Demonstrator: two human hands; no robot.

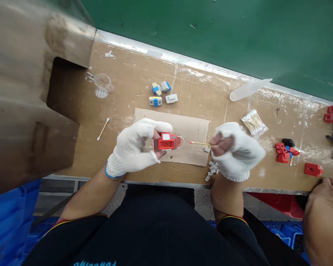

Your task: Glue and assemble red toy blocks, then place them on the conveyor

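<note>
My left hand [140, 146], in a white knit glove with bare fingertips, is closed on a small red plastic housing [165, 142]. Its open side faces up, and a white square sits on its upper edge. A clear round dish [180, 142] with something reddish in it shows just right of the housing. My right hand [229, 146], gloved likewise and slightly blurred, pinches a cotton swab [198, 143]. The swab's pink-red tip points left toward the dish, apart from the housing. Underneath lies a flat piece of cardboard [194, 129]. Small grey pieces [212, 169] lie beside my right wrist.
Several white-and-blue blocks [157, 89] lie beyond the cardboard. A bag of swabs [254, 122], a translucent tube [248, 89] and red parts [284, 152] are to the right. A loose swab [103, 129] lies left, near a metal housing [24, 92]. Another person's hand [327, 192] rests at far right.
</note>
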